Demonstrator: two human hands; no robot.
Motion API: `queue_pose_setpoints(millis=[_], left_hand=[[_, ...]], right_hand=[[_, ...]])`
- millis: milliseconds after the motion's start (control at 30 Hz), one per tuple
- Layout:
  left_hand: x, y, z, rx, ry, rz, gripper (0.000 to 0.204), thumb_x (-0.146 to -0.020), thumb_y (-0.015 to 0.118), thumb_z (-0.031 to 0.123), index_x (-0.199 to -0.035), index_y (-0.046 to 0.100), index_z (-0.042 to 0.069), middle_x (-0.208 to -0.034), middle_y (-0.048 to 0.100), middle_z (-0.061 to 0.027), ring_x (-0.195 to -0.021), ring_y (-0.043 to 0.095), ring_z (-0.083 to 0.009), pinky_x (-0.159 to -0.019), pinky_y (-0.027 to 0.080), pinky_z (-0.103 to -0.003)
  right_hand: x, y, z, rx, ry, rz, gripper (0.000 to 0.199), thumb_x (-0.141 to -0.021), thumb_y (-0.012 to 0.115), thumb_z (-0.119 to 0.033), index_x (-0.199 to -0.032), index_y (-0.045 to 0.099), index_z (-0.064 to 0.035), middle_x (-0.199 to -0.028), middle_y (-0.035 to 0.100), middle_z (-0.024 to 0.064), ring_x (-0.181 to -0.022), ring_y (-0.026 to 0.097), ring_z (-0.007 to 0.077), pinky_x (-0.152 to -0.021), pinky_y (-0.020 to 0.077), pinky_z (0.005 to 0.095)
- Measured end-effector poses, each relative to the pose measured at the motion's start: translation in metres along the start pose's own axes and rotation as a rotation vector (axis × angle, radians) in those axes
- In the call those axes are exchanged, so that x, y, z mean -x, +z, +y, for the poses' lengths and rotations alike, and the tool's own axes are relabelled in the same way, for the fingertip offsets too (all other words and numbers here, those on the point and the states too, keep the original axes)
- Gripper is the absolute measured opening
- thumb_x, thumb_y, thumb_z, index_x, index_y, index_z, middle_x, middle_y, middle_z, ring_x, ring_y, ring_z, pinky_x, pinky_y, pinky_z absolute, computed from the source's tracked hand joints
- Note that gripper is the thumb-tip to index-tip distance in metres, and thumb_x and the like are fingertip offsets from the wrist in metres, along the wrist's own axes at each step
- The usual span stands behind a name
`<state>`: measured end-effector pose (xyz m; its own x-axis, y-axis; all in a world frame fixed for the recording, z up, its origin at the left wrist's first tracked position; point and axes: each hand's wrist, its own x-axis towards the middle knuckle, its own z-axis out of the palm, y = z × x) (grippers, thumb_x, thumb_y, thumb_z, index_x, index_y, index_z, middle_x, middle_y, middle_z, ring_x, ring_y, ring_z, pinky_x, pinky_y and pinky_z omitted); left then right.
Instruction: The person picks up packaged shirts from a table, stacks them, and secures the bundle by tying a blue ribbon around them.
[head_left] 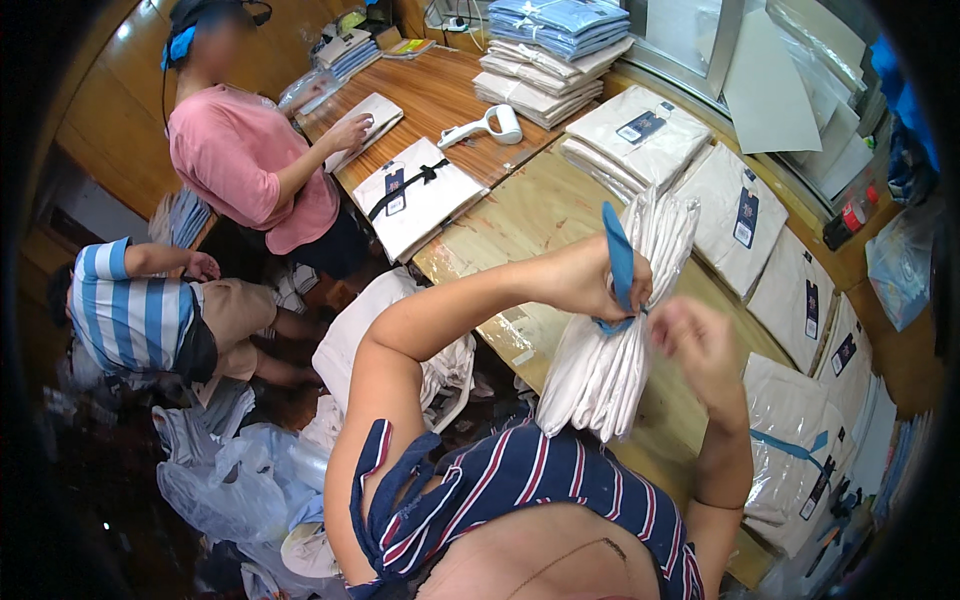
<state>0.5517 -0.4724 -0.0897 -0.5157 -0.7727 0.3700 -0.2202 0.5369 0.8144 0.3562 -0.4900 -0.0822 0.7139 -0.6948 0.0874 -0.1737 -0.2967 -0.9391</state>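
Note:
A bundle of white folded garments in clear plastic (600,375) stands on edge in front of my chest, its lower end close to my striped top. Around its middle runs a blue cloth strip (619,255), one end of which sticks up. My left hand (590,280) is closed on this strip at the bundle's upper left side. On the other side, close to the strip's crossing, is my right hand (700,345). Its fingers are curled together and blurred; what they hold, if anything, cannot be made out.
Packed white garments (745,215) with dark tags line the table's right side. A stack tied with blue strip (785,440) lies near right. Blue and white piles (555,60) stand at the back. A person in pink (250,160) handles a garment; another in stripes (140,310) bends down at left.

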Motion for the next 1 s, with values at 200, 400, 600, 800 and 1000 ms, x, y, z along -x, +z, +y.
queue_pose_setpoints(millis=[200,400,600,800,1000], left_hand=[[-0.010,0.003,0.018,-0.540,0.272,-0.117,0.009,-0.060,0.057,0.005,-0.062,0.048,0.003,-0.067,0.050,-0.0075,-0.068,0.053,-0.0214,-0.057,0.042,-0.029],[-0.010,0.011,0.012,-1.120,0.697,-0.086,0.009,-0.060,0.055,0.015,-0.066,0.051,0.008,-0.069,0.047,-0.0025,-0.067,0.050,-0.0145,-0.059,0.043,-0.023],[-0.002,0.015,-0.003,-1.203,0.883,0.071,0.008,-0.057,0.052,0.015,-0.058,0.045,0.010,-0.067,0.040,-0.0013,-0.066,0.046,-0.0128,-0.057,0.040,-0.023],[-0.008,0.014,-0.010,-1.176,0.916,0.117,0.010,-0.059,0.053,0.014,-0.057,0.044,0.009,-0.068,0.043,-0.0033,-0.064,0.047,-0.0142,-0.053,0.041,-0.023],[-0.002,0.009,-0.012,-1.100,0.847,0.047,0.014,-0.060,0.056,0.013,-0.057,0.043,0.006,-0.077,0.052,-0.0114,-0.062,0.052,-0.0177,-0.052,0.045,-0.025]], right_hand=[[-0.018,-0.011,0.027,-0.454,0.004,-0.057,0.018,-0.084,0.040,-0.009,-0.092,0.050,0.0039,-0.073,0.054,0.0063,-0.060,0.052,0.0118,-0.056,0.0427,0.0229],[-0.024,0.000,0.028,0.040,-0.281,0.106,0.014,-0.077,0.046,0.002,-0.088,0.054,0.0049,-0.072,0.055,0.0087,-0.060,0.053,0.0120,-0.056,0.0435,0.0244],[-0.021,0.002,0.011,0.206,-0.262,0.109,0.012,-0.072,0.050,0.005,-0.082,0.056,0.0040,-0.072,0.054,0.0105,-0.054,0.053,0.0126,-0.049,0.0418,0.0229],[-0.018,0.003,0.027,-0.029,-0.073,0.177,0.017,-0.074,0.045,0.007,-0.088,0.054,0.0019,-0.069,0.053,0.0087,-0.050,0.051,0.0093,-0.046,0.0413,0.0228],[-0.027,-0.003,0.024,0.197,-0.341,0.060,0.022,-0.071,0.046,0.005,-0.091,0.053,-0.0002,-0.068,0.050,0.0099,-0.054,0.052,0.0157,-0.050,0.0421,0.0260]])
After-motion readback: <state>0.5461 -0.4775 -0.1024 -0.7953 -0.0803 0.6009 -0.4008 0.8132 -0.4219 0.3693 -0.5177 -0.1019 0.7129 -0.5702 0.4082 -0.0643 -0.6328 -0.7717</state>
